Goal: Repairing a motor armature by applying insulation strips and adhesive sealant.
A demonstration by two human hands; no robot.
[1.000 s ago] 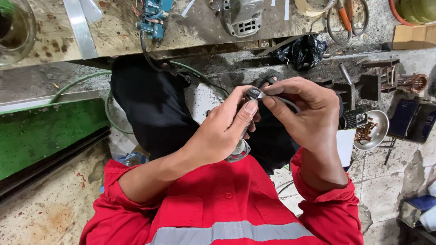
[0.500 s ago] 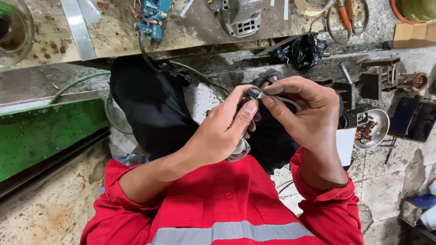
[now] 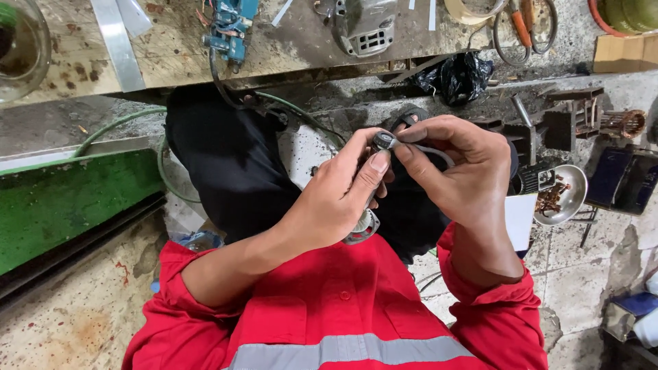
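A red work shirt with a grey reflective band is seen nearest the camera. Just beyond it, a small metal motor part with a grey cylindrical tip is held over the lap. The left hand is wrapped around its body, thumb pressed near the tip. The right hand is pinched on the tip with thumb and forefinger, the remaining fingers curled. A ribbed, rounded end of the part is exposed below the left palm. Black trousers are seen behind the part.

Right of the part, a shallow metal bowl is noted, holding reddish-brown wire scraps. Beyond the part, a stained wooden bench is seen, carrying a grey ribbed motor housing and a blue tool. A crumpled black plastic bag lies below the bench edge. A clear glass jar is seen far left of the part; its contents cannot be told.
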